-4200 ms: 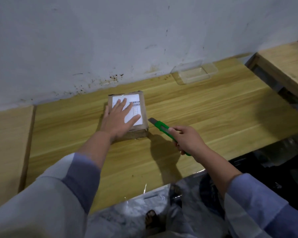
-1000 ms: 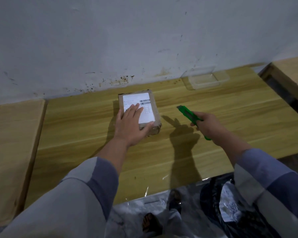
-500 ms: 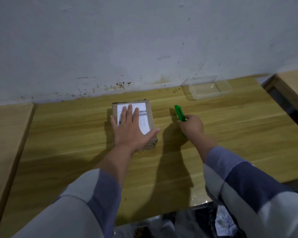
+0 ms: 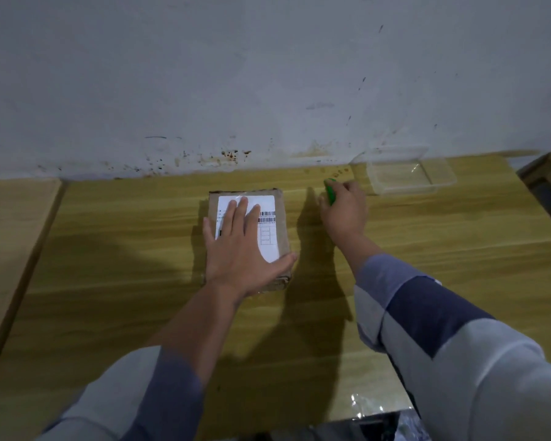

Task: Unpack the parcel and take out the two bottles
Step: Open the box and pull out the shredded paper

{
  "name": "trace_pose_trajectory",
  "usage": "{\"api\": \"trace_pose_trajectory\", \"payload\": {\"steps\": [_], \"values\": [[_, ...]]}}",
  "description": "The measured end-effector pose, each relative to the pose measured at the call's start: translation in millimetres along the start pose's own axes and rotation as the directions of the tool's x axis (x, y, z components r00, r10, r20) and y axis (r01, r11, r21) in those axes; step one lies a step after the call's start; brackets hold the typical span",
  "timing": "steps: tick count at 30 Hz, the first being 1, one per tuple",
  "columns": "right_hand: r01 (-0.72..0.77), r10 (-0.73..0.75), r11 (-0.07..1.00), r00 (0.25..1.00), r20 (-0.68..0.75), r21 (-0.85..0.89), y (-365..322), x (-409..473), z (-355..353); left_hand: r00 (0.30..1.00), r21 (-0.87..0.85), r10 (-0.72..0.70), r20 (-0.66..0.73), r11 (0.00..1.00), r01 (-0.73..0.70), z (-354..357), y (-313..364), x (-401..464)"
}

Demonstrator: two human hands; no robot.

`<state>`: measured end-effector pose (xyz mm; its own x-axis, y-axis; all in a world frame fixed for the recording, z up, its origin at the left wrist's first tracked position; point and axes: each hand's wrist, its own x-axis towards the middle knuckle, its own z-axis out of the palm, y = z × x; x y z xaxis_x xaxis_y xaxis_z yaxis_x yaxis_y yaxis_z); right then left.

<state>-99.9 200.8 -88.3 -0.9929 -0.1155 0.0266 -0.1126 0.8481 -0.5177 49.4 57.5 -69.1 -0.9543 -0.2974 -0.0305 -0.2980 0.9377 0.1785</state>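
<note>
**A:** Status on the parcel?

**B:** Parcel [image 4: 275, 214] sits flat on the wooden table [image 4: 427, 249], centre of frame, a bit above the middle. Brown wrap, white shipping label [image 4: 269, 233] on top with barcodes at the label's right edge. Sealed, no flap lifted that I can see. Bottles not visible.

**A:** Left hand?

**B:** My left hand [image 4: 239, 246] is flat on the parcel's top, palm down, fingers spread and pointing toward the wall [image 4: 268, 74]. Thumb runs out along the lower right edge of the label. Pressing, not gripping; nothing held in it.

**A:** Right hand?

**B:** My right hand [image 4: 342, 211] is right of the parcel, clear of it, low over the tabletop. Fist curled around the green cutter [image 4: 330, 190]. Only its upper end shows, poking out above my knuckles. Can't tell whether the blade is out; it's hidden or too small.

**A:** Anything else around?

**B:** Clear plastic container [image 4: 407, 176] in the upper right of frame, against the wall, just past my right hand and not touching it. Second wooden surface [image 4: 10, 233] at the left edge, with a dark gap between it and this table. Both sleeves [image 4: 442, 345] grey and blue, lower frame.
</note>
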Motion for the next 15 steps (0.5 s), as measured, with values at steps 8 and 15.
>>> {"api": "trace_pose_trajectory", "payload": {"steps": [8, 15], "values": [[-0.053, -0.156, 0.858, 0.920, 0.358, 0.510, -50.3, -21.2, 1.4, 0.995, 0.024, 0.054, 0.083, 0.998, -0.056, -4.5, -4.4, -0.5], [-0.088, -0.002, 0.888, 0.981, 0.194, 0.452, -21.4, -67.1, -9.4, 0.945, 0.079, 0.228, 0.233, 0.964, -0.252, -24.5, -26.6, -12.1]]}}
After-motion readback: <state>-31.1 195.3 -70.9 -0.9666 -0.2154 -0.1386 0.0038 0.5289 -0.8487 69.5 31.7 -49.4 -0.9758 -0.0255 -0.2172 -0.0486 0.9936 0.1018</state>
